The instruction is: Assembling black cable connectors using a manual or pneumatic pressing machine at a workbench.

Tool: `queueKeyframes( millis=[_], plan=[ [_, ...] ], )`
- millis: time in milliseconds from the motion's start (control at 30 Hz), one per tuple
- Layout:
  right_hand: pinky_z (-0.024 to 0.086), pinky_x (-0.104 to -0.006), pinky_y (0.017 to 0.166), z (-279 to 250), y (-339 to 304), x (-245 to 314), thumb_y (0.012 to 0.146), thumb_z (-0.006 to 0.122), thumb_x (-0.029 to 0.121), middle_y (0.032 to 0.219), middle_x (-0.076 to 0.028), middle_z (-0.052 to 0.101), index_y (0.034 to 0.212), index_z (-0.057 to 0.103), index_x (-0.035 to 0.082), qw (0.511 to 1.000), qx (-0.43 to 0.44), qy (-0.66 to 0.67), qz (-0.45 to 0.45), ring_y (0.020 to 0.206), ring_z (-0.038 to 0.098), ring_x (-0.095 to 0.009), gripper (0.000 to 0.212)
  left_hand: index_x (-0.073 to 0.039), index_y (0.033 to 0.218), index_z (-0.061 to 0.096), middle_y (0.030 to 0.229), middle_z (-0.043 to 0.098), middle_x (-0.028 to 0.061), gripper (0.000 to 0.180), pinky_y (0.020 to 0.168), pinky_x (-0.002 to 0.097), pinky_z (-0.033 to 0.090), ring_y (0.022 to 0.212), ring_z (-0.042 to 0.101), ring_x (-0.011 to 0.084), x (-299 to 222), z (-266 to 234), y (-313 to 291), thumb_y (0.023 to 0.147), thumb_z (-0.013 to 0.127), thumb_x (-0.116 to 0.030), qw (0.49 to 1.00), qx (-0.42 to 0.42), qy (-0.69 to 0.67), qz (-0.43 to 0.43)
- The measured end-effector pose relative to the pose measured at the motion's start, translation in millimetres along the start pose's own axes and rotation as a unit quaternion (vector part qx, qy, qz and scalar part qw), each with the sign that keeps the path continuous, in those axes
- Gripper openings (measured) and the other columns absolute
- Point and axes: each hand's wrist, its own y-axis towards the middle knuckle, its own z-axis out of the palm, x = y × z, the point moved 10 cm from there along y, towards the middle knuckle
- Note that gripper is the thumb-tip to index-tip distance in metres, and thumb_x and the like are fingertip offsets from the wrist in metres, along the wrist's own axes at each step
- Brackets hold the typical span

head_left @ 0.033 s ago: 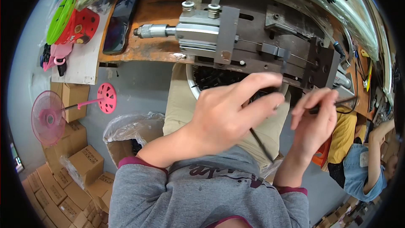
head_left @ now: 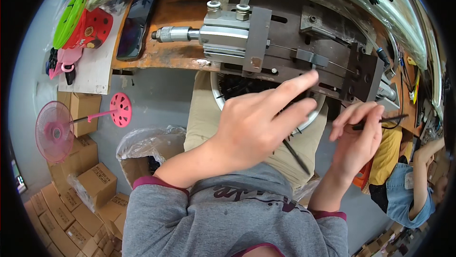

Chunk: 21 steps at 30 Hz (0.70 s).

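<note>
My left hand is in front of a metal bench fixture, thumb and forefinger stretched apart. A thin black rod slants out from under its palm, seemingly in the hidden other fingers. Farther right, the fingers of my right hand pinch a thin black cable whose end sticks out to the right. Beyond my left fingertips, a small grey metal block sits on the fixture, with a thin rod on either side. Below the fixture, a round white-rimmed container holds several black pieces, partly covered by my left hand.
A phone lies on the wooden bench, left of the silver cylinder with its clear hoses. Further left are a red bucket, a pink fan and cardboard boxes. Another person's arm shows at right.
My left thumb and forefinger have spread a little and drawn back from the metal block. My right hand has shifted slightly right, and the cable end now shows more plainly.
</note>
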Motion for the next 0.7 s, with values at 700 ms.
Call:
queueKeyframes(
  millis=[700],
  plan=[
    [0.05,-0.0335,0.062,-121.0,-19.5,-178.8,0.078,0.074,0.025,0.069,-0.012,0.064,0.094,0.07,0.004,0.817,-0.063,-0.555,0.14,0.063,0.064,-0.027,0.026,-0.003,0.083,0.066,0.111,0.069,0.0123,0.016,0.045,0.0246,0.046,0.046,0.056,0.0113,4.3,28.6,17.2,0.067,0.063,-0.009,0.981,0.036,0.183,0.048]
  ],
)
